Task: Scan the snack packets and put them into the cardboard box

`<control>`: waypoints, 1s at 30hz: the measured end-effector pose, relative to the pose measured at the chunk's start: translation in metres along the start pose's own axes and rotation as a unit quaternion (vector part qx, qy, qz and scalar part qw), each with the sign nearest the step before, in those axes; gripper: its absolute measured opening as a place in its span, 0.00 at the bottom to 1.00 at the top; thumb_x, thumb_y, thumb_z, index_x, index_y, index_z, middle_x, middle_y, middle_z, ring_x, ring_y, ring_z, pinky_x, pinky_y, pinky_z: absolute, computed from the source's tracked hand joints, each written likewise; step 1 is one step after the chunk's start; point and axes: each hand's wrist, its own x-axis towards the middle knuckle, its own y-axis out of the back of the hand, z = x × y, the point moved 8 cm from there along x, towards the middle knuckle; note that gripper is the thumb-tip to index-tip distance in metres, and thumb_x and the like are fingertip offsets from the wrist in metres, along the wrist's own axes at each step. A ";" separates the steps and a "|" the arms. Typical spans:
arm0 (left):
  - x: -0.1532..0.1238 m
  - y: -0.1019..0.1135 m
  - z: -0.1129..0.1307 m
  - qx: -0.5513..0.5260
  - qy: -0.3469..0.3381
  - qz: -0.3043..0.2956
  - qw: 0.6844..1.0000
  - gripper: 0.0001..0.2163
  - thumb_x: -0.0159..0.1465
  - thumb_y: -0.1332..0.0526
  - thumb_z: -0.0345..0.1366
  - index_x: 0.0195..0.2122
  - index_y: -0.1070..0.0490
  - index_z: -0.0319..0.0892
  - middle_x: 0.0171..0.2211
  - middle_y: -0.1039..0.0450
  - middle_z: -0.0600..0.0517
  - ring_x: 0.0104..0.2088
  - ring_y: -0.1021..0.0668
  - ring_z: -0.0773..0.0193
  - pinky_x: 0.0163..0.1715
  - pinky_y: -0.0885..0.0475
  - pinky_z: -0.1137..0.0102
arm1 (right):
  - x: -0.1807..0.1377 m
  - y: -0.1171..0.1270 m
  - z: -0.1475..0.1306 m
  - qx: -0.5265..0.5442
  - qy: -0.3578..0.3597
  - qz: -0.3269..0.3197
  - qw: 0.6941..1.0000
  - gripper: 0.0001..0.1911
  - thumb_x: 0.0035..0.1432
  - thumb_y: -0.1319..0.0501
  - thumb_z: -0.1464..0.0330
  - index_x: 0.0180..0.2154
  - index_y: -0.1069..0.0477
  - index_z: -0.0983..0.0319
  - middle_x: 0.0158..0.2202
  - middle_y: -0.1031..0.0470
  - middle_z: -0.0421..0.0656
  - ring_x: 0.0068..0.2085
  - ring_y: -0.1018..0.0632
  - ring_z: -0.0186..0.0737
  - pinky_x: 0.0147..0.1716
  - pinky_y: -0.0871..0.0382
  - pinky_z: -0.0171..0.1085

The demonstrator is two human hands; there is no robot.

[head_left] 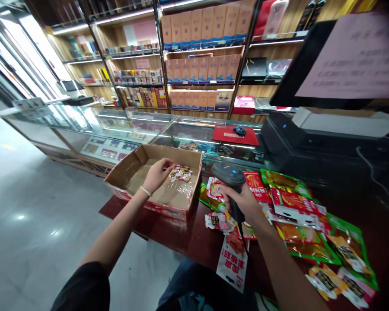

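Note:
My right hand [243,201] is wrapped round the handle of a black barcode scanner [228,172], whose small blue light is lit. Its cord hangs down past a white-and-red snack bag [232,263]. My left hand [158,173] reaches into a shallow cardboard box [139,175], fingertips pinched at the edge of small orange-and-white snack packets [180,173] near the box's right side. Beneath and beside the scanner lie more small packets [215,221] and a green-edged pouch [210,201]. Part of the pile is hidden behind my right hand and forearm.
Red and green snack bags [294,207] cover the counter [181,237] on the right. A monitor [343,60] stands above a dark till machine [304,151]. On the glass display case [168,129] a mouse [239,131] rests on a red mat. Shelves with boxes [207,69] line the back wall.

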 end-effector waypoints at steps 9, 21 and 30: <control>0.063 -0.081 -0.060 0.317 -0.066 -0.227 0.918 0.17 0.58 0.36 0.28 0.50 0.27 0.43 0.48 0.27 0.42 0.51 0.24 0.51 0.57 0.33 0.60 | 0.023 -0.018 0.007 0.024 0.000 -0.017 1.000 0.20 0.50 0.30 0.52 0.30 0.32 0.61 0.18 0.32 0.34 0.14 0.32 0.31 0.13 0.37 0.30; 0.052 -0.147 -0.139 0.470 -0.027 -0.398 0.787 0.28 0.62 0.38 0.40 0.64 0.39 0.40 0.65 0.41 0.33 0.66 0.37 0.42 0.62 0.43 0.52 | 0.028 0.006 0.013 0.021 -0.027 0.014 0.999 0.21 0.52 0.32 0.54 0.21 0.34 0.61 0.15 0.33 0.36 0.14 0.32 0.30 0.13 0.38 0.30; 0.039 -0.135 -0.121 0.471 -0.055 -0.427 0.770 0.31 0.50 0.29 0.38 0.56 0.30 0.44 0.51 0.26 0.41 0.49 0.22 0.49 0.48 0.30 0.64 | 0.018 -0.002 0.016 0.034 -0.020 0.002 0.999 0.20 0.51 0.31 0.53 0.26 0.32 0.60 0.16 0.33 0.35 0.14 0.32 0.32 0.12 0.38 0.31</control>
